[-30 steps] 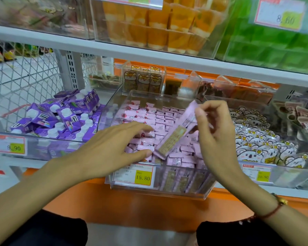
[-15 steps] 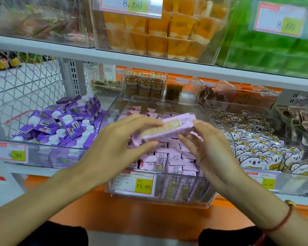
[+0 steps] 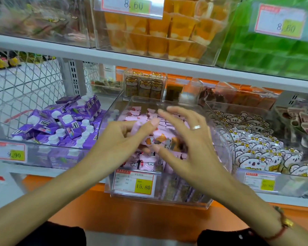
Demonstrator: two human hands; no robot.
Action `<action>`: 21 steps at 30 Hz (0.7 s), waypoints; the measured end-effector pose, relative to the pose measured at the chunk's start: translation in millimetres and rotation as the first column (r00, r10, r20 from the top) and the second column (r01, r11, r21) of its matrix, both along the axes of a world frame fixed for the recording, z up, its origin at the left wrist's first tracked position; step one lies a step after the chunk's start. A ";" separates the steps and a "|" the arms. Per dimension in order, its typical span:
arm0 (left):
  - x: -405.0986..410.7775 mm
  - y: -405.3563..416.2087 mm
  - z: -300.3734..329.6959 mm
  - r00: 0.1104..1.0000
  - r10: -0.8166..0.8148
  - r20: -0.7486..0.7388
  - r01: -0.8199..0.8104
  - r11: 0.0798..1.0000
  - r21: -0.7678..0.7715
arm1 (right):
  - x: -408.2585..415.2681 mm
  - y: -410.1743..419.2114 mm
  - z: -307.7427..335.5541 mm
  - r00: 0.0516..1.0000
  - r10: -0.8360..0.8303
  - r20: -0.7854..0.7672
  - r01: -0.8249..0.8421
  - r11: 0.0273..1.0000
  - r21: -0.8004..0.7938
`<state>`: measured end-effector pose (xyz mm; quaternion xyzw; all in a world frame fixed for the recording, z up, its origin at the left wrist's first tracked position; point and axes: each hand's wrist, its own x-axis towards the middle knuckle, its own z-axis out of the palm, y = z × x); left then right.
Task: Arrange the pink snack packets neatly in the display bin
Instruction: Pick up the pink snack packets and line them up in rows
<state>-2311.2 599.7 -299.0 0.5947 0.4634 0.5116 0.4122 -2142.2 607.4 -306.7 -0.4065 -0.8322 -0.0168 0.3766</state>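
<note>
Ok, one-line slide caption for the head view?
Left hand holds a pink snack packet over the clear plastic display bin.

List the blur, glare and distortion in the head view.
Head view: motion blur smears the right hand, worst at its fingertips, and the pink packet that the left hand pinches; the upper left corner is soft too; reflections wash over the clear bin walls and the 8.60 tag; the wide lens bows the shelf edge; lighting is even, without hard shadows.

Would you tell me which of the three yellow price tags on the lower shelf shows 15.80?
The middle tag, on the clear bin of pink packets below both hands. The left tag reads 9.90; the right one is blurred.
</note>
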 end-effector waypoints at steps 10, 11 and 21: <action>-33.8 6.8 -18.4 0.650 0.023 -0.759 0.274 0.925 0.262 | 23.0 12.6 4.1 0.656 -0.169 -0.736 -0.293 0.841 -0.455; -35.2 7.4 -19.2 0.581 0.025 -0.814 0.316 0.914 0.254 | 23.3 13.6 1.0 0.613 -0.215 -0.761 -0.352 0.788 -0.505; -39.9 12.2 -17.3 0.499 0.071 -0.864 0.299 0.921 0.249 | 27.4 9.1 0.0 0.923 -0.018 -0.385 -0.231 0.775 -0.589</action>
